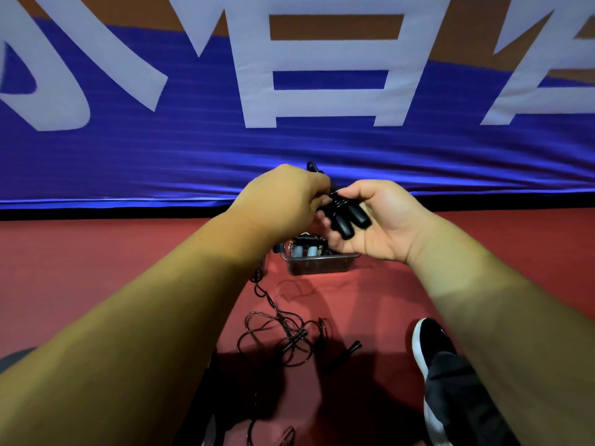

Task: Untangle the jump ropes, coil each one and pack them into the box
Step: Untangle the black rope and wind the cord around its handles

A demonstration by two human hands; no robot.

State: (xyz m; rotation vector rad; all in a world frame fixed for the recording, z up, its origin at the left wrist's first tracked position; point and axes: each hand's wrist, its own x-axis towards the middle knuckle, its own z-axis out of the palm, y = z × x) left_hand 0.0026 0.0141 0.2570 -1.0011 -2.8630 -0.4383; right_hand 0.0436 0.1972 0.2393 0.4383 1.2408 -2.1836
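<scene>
Black jump-rope handles (346, 218) sit bundled in the curled fingers of the right hand (384, 220). The left hand (283, 201) pinches their cord at ten o'clock. Both hands partly hide the clear box (322, 263) beneath. A tangled rope (277, 333) lies at six o'clock, a shoe (429, 346) at five.

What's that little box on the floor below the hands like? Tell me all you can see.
The box is a small, shallow, rectangular tub of what looks like clear, dark-tinted plastic with a paler rim. It stands upright and open on the red floor. Inside show two pale grey handles and black coils. The right hand, held in front, hides its far right corner.
</scene>
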